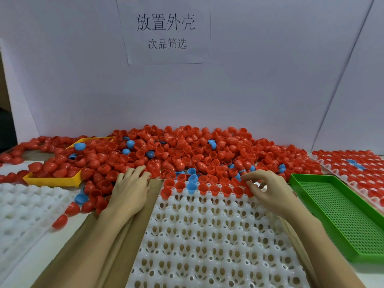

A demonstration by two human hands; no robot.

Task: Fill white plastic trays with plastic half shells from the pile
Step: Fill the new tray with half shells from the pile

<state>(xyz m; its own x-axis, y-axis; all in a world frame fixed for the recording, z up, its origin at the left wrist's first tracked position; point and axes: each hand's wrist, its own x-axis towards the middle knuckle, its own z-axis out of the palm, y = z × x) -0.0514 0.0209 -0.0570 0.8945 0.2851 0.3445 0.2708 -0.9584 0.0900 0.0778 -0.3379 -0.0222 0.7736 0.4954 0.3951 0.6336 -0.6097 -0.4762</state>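
A big pile of red half shells [187, 150], with a few blue ones mixed in, lies across the back of the table. In front of me sits a white plastic tray [207, 235] with many holes. Its far rows hold red shells and two blue shells [192, 187]. My left hand [131, 188] rests palm down at the pile's near edge, fingers spread on the shells. My right hand [268, 190] hovers over the tray's far right corner, its fingertips pinched on a red shell [248, 191].
A yellow tray [52, 180] heaped with shells sits at the left, an empty white tray [25, 206] nearer. A green mesh tray [340, 215] lies at the right, a filled white tray [353, 169] behind it. A white wall with a paper sign [166, 30] stands behind.
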